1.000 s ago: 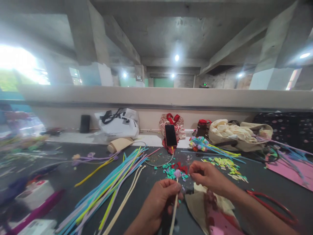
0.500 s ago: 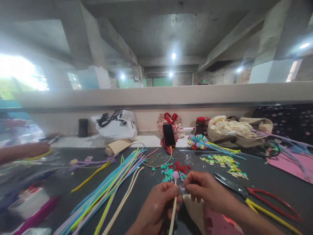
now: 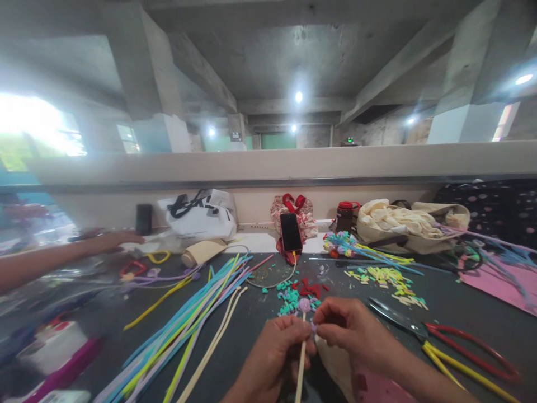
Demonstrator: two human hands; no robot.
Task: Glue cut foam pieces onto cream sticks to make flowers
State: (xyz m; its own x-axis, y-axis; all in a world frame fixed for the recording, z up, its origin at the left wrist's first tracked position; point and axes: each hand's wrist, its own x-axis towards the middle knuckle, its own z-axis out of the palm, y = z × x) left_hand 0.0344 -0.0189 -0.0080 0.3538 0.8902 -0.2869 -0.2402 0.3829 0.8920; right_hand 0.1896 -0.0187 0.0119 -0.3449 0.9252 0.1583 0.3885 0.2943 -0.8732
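Note:
My left hand (image 3: 272,352) is closed around a thin cream stem (image 3: 301,366), which stands nearly upright. A round lilac bud (image 3: 304,305) tops the stem just above my fingers. Close beside it, my right hand (image 3: 352,327) pinches a small lilac piece (image 3: 314,329) between thumb and forefinger, its tips almost at the left thumb. Beyond the bud lie loose teal pieces (image 3: 288,299) and red pieces (image 3: 309,288). Large scissors (image 3: 423,333) with red and yellow handles rest open to the right of my right hand.
Long coloured stems (image 3: 188,330) spread over the dark table on the left. A phone (image 3: 291,232) on a cable leans at the back. Yellow pieces (image 3: 384,276) and a flower bunch (image 3: 342,243) lie right of it. Another person's arm (image 3: 75,254) reaches in from the left.
The other person's arm has reached farther forward and right, leaving red-and-yellow-handled scissors visible on the left. My hands have shifted slightly, and my fingertips are a little closer together.

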